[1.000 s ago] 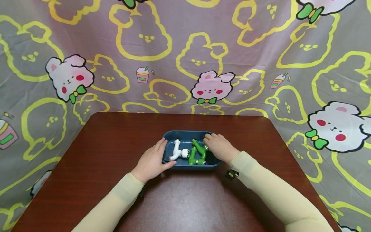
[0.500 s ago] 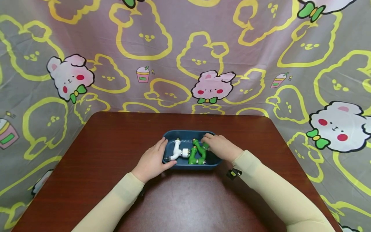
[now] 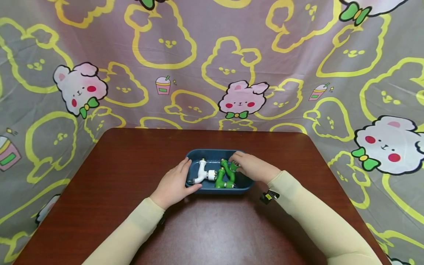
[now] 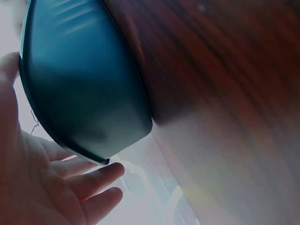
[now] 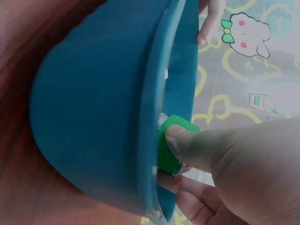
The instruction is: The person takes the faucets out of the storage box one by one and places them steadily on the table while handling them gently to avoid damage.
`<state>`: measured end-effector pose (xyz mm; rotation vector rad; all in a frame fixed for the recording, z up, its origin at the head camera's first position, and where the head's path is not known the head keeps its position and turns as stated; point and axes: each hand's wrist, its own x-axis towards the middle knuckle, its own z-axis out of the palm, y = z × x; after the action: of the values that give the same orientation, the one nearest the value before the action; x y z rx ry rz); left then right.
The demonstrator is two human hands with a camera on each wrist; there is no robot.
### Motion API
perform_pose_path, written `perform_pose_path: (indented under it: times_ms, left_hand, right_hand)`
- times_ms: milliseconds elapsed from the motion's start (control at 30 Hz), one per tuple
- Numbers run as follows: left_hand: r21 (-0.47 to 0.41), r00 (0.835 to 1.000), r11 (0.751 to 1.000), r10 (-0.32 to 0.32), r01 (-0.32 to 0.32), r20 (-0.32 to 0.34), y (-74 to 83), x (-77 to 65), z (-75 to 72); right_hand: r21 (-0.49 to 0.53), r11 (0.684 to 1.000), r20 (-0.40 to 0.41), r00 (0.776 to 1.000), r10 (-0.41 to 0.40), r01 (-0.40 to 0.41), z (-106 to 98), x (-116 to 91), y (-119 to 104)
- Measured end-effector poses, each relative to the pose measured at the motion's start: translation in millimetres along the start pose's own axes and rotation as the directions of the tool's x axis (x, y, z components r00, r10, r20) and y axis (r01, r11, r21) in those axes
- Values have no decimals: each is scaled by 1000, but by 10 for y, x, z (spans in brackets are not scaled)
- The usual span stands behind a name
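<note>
A dark blue plastic bin (image 3: 212, 154) holds a white faucet (image 3: 201, 172) on its left side and two green faucets on its right. The nearer green faucet (image 3: 219, 180) lies against the farther green faucet (image 3: 229, 170). My left hand (image 3: 172, 184) rests against the bin's left end, thumb at the front rim and fingers extended along the side. In the left wrist view those fingers (image 4: 96, 182) lie near the rim. My right hand (image 3: 254, 167) reaches over the right rim and pinches the farther green faucet's knob (image 5: 178, 136) between thumb and fingers; part of that faucet is hidden.
The bin stands on a reddish-brown wooden table (image 3: 142, 154). A patterned cloth (image 3: 185, 73) with yellow outlines and rabbit faces hangs behind the table and along both sides.
My right hand's wrist and forearm have shifted slightly to the right, and its fingers have changed position a little at the green faucet's knob. The left hand and bin look unmoved.
</note>
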<state>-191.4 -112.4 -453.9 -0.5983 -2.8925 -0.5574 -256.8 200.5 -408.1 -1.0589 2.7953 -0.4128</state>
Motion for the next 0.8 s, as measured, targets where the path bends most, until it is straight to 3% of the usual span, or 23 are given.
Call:
perform_pose_path:
  times_ms: [300, 533, 800]
  left_hand:
    - [-1, 1000, 1000, 2, -2, -3, -3, 1, 5]
    - [3, 1000, 1000, 1, -1, -5, -5, 3, 11]
    - [5, 1000, 1000, -2, 2, -1, -2, 4, 10]
  right_hand:
    - [21, 1000, 2, 1000, -8, 8, -141, -62, 42]
    - [31, 998, -83, 996, -46, 49, -224, -107, 34]
    - [53, 999, -181, 983, 10, 0, -231, -158, 26]
